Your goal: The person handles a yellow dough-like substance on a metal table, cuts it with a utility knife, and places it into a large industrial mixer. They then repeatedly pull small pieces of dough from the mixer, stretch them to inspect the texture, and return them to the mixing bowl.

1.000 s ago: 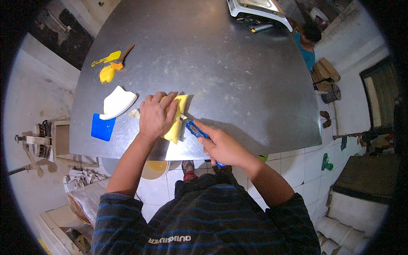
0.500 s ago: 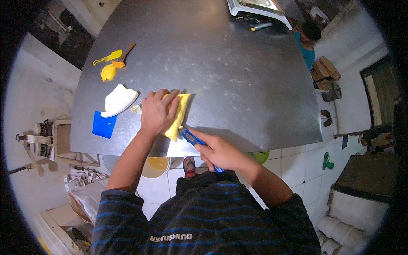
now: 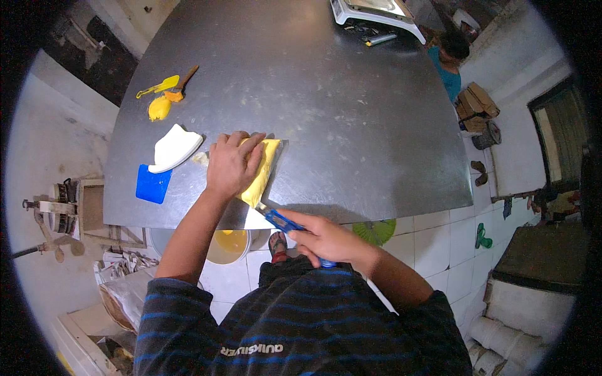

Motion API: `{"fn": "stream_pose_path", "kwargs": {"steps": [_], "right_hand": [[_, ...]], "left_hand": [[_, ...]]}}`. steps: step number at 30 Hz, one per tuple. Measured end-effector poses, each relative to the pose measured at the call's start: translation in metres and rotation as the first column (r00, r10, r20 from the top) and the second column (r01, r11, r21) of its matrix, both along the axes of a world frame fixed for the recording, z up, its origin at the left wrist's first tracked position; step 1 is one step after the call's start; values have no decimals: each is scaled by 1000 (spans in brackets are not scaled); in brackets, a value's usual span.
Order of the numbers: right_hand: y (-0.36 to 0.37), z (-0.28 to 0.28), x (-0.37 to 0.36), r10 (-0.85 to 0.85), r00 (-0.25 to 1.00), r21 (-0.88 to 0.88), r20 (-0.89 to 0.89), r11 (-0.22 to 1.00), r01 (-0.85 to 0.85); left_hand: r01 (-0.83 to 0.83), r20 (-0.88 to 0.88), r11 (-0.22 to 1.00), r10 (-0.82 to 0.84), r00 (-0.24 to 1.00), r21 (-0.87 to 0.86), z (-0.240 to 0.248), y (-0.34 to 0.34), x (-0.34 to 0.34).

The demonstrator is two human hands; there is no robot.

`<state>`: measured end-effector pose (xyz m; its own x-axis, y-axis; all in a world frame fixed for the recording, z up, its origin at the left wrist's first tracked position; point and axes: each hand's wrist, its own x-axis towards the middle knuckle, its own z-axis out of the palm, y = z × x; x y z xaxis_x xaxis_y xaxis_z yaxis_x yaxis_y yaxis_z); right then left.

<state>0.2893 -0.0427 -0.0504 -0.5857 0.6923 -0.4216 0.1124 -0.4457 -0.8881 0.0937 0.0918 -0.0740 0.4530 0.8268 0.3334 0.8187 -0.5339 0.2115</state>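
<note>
A yellow packet (image 3: 266, 168) in clear film lies near the front edge of the steel table (image 3: 351, 144). My left hand (image 3: 233, 161) is over its left part, fingers curled across the top and holding it down. In my right hand (image 3: 326, 237) is a blue box cutter (image 3: 282, 220), gripped at the table's front edge. Its tip is at the packet's near corner; I cannot tell whether it touches. Clear film shows loose along the packet's right side. A small pale scrap (image 3: 200, 158) lies just left of my left hand.
Left on the table are a white curved scraper (image 3: 177, 147), a blue scraper (image 3: 153, 184), a yellow lump (image 3: 159, 108), a yellow spatula (image 3: 164, 84) and a wooden-handled brush (image 3: 186, 79). A white scale (image 3: 379, 14) stands far right; another person (image 3: 448, 66) is beyond.
My right hand and the box cutter have shifted slightly toward me, along the packet's near corner. More clear film shows at the packet's right side. My left hand stays on it.
</note>
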Motion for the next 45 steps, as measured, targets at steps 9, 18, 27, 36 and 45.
{"fn": "stream_pose_path", "kwargs": {"steps": [9,18,27,36,45], "right_hand": [[-8,1,45,-295,837,758,461,621,-199],[14,5,31,-326,728,733,603,586,-345],[26,7,24,-388,659,758,644,444,-478],[34,7,17,-433,589,731,683,403,-551],[43,-8,35,-509,523,728,683,421,-541]], "left_hand": [[247,130,958,-228,965,-148,8,11,-13],[229,123,964,-213,969,-137,6,12,-13],[226,122,970,-214,969,-91,5,12,-13],[194,109,972,-180,978,-131,3,13,-12],[203,120,968,-186,975,-145,5,10,-7]]}}
